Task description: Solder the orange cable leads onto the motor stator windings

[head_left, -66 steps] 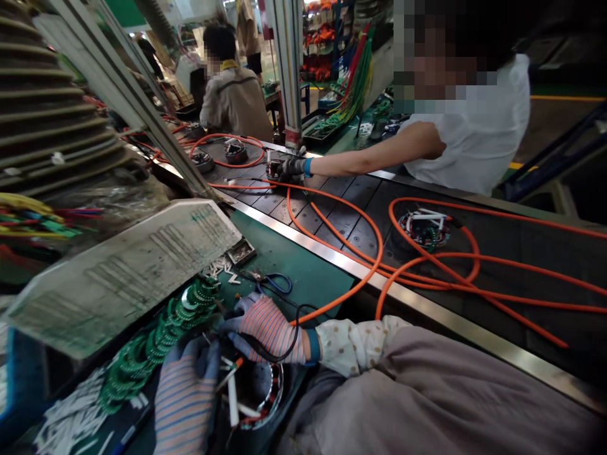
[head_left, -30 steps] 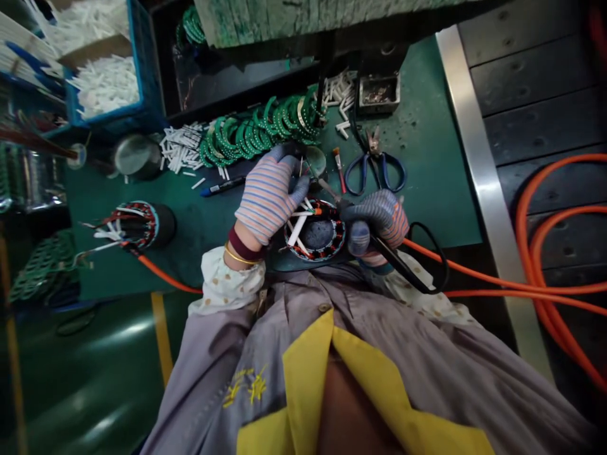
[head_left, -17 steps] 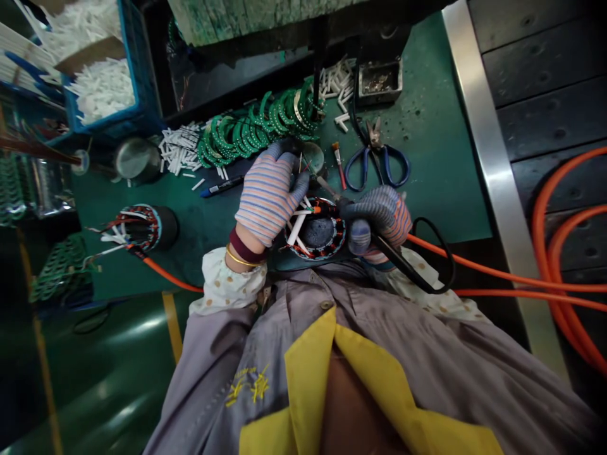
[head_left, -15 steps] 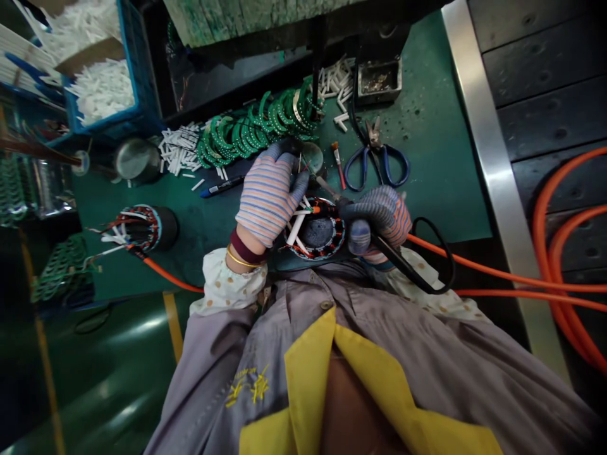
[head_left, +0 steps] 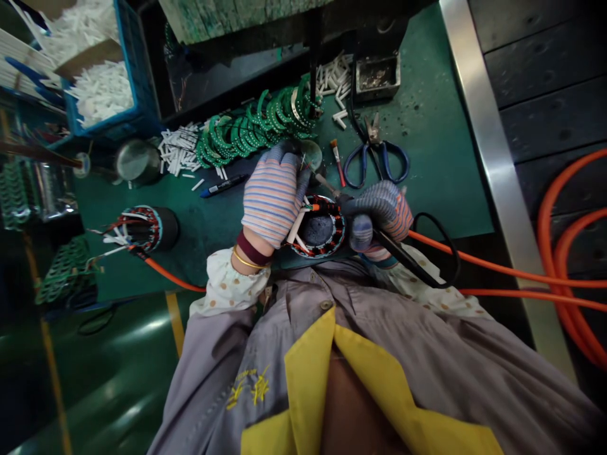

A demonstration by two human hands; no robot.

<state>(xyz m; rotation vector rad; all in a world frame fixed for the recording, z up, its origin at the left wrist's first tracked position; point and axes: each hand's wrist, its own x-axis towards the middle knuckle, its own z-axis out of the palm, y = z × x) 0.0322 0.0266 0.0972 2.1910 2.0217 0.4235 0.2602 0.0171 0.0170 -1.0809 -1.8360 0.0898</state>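
Note:
A round motor stator (head_left: 318, 232) with copper windings, white sleeves and an orange lead lies at the bench's near edge. My left hand (head_left: 275, 193), in a striped glove, curls over the stator's left rim and pinches thin wires at its top. My right hand (head_left: 379, 213), also gloved, grips a soldering iron (head_left: 332, 189) whose tip points left at the wires above the stator. The iron's black cord (head_left: 439, 253) loops to the right. An orange cable (head_left: 478, 268) runs from the stator toward the conveyor.
Blue-handled scissors (head_left: 377, 158), a small brush (head_left: 337, 162) and a black marker (head_left: 222, 186) lie on the green mat (head_left: 436, 139). Green rings (head_left: 256, 123), white sleeve pieces (head_left: 177, 148), a blue bin (head_left: 102, 95) and a second stator (head_left: 142, 227) sit left. The conveyor (head_left: 545, 82) runs at right.
The view dropped from the conveyor and co-workers to the bench. Over the last second my left hand shifted slightly right over the stator; the right hand keeps the iron at the wires.

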